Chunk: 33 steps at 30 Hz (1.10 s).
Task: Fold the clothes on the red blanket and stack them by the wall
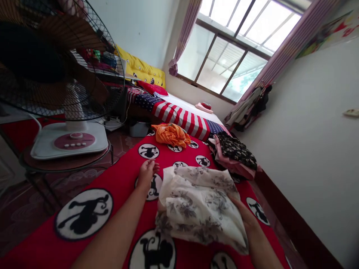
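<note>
A white garment with a grey floral print (pixel 200 205) lies loosely folded on the red blanket (pixel 126 168) in front of me. My left hand (pixel 148 171) is just beyond its left edge, above the blanket, with the fingers stretched out and nothing in them. At the garment's right edge, my right hand (pixel 240 208) touches the cloth. Its fingers are hidden by the fabric, so their grip does not show. What kind of garment this is cannot be made out from its folds.
Farther along the blanket are a bunched orange cloth (pixel 172 135) and, to the right, a pile of black patterned and pink clothes (pixel 235 153). A fan (pixel 68 140) stands on a stool at left. Behind is a bed with a striped, starred cover (pixel 182 118); a wall runs along the right.
</note>
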{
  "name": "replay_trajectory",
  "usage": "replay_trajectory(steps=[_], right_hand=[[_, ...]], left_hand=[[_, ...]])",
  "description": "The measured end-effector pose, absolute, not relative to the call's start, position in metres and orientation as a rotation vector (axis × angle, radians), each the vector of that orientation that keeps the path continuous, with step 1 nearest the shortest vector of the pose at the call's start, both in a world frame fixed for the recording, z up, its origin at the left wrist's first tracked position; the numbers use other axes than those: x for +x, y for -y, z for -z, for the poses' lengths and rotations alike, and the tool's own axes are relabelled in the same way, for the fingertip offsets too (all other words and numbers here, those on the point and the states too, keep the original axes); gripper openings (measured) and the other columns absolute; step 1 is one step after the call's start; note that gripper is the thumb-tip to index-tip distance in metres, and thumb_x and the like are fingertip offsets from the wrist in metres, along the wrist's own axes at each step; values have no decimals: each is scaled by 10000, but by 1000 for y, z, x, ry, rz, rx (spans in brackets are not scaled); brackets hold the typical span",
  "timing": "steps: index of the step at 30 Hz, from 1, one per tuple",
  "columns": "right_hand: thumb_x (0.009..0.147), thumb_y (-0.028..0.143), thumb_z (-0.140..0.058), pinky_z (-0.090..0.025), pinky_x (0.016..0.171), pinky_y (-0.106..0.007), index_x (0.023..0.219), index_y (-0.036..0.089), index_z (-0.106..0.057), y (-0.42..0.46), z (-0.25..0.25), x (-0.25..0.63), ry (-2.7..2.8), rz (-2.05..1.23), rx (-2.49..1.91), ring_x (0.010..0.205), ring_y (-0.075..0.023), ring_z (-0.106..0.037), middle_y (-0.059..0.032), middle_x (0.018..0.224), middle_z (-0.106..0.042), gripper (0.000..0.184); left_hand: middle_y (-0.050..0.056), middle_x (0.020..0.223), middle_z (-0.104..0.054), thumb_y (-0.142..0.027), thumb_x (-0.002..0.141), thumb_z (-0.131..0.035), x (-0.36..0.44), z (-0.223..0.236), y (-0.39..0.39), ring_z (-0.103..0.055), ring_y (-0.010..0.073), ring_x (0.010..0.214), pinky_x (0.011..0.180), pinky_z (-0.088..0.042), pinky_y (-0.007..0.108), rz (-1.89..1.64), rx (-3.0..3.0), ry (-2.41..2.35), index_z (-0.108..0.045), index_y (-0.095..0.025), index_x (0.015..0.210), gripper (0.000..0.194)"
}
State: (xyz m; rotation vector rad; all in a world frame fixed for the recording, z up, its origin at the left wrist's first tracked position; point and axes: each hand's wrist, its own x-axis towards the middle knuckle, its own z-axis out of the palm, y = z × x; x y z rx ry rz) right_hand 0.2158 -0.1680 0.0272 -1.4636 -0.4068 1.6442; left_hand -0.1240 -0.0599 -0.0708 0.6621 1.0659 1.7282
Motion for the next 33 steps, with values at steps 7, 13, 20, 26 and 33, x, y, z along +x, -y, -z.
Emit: replay_trajectory(steps=[7,13,20,26,33], right_hand=[[581,216,-828,-572,802,-394,872,140,-663,203,38,252,360,-1361,-1472,743,-273,-726,-87,776,-754,343],[578,419,-777,-559,772,-357,925,168,-657,213,53,255,577,-916,-1508,853,-270,-693,-64,871,-741,444],[795,409,-603,-491,838,-359,983,169,-653,237,40,201,861,-157,-1650,909,-235,-616,-93,986,-674,309],[858,204,-541,-521,794,-307,955,223,-664,246,24,104,1723,-392,-1283,916,-200,-622,-68,1000,-646,158],[789,146,-595,-524,885,-390,1272,240,-532,248,53,80,1883,-288,-1357,1037,-254,-599,-95,1140,-614,495]], left_hand=[[22,746,-648,-392,672,-687,-116,63,67,-610,126,618,582,-485,229,-1628,815,-1100,-608,-136,907,357],[14,631,-626,-465,730,-632,-114,59,103,-566,144,559,513,-428,223,-1519,1146,-1315,-662,-152,799,322],[23,719,-658,-406,859,-543,-106,57,181,-589,158,652,585,-437,229,-1381,1652,-1467,-659,-180,749,278],[16,669,-634,-408,889,-514,-97,53,203,-572,147,608,588,-408,237,-1246,1843,-1539,-619,-193,706,302],[-1,582,-569,-561,768,-606,-77,42,200,-548,172,549,524,-308,253,-1008,1978,-1978,-507,-228,671,361]])
